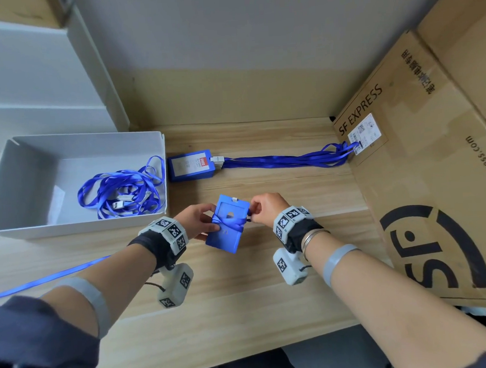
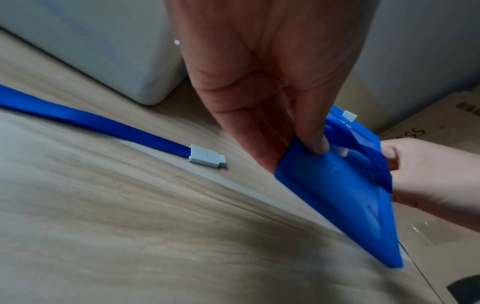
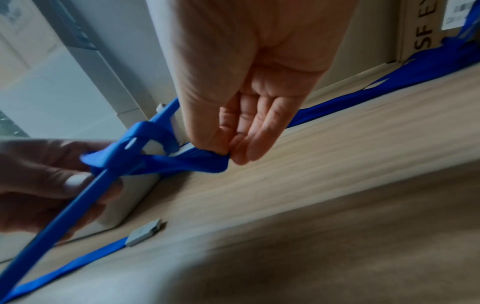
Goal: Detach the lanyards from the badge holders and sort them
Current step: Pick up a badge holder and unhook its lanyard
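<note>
The desk (image 1: 270, 281) carried a cardboard box (image 1: 424, 189) at 3 o'clock and a white bin (image 1: 14, 180) at 9 o'clock holding loose lanyards (image 1: 122, 188); at 12 o'clock lay a stack of badge holders (image 1: 189, 165), straps running toward the box; at centre the left hand (image 1: 197, 219) gripped a blue badge holder (image 1: 225, 236) held off the desk; the right hand (image 1: 266, 208), its grip closed, pinched the ribbon (image 3: 187, 162) wrapped around it; a detached lanyard (image 2: 91, 125) lay at 8 o'clock.
</note>
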